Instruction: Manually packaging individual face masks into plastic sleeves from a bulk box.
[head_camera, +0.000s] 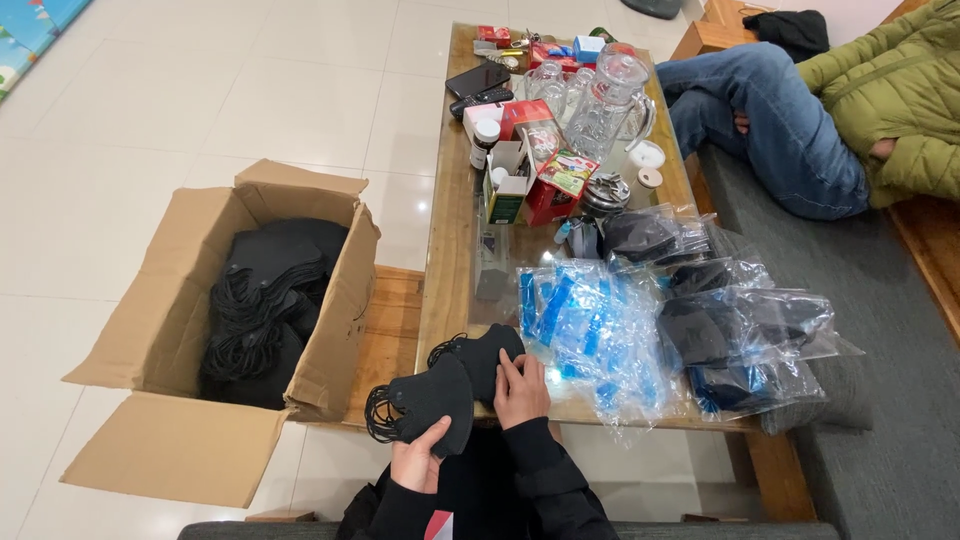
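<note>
Left hand (420, 462) grips a stack of black fabric face masks with ear loops (425, 405), held off the wooden table's (450, 250) near edge. Right hand (520, 390) presses a second black mask stack (485, 358) at that edge, just above and right of the first. Stacks touch. Open cardboard box of masks (255, 310) stands left; clear plastic bags (600, 330) lie right.

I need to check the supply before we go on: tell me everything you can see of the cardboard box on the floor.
The cardboard box is plain brown corrugated card, standing upright on the pale tiled floor left of the wooden table. All its top flaps are folded outward, the near one lying flat toward the camera. Inside sits a heap of black face masks with ear loops, filling much of it. Its right wall stands against a low wooden ledge. Neither hand touches it.
</note>
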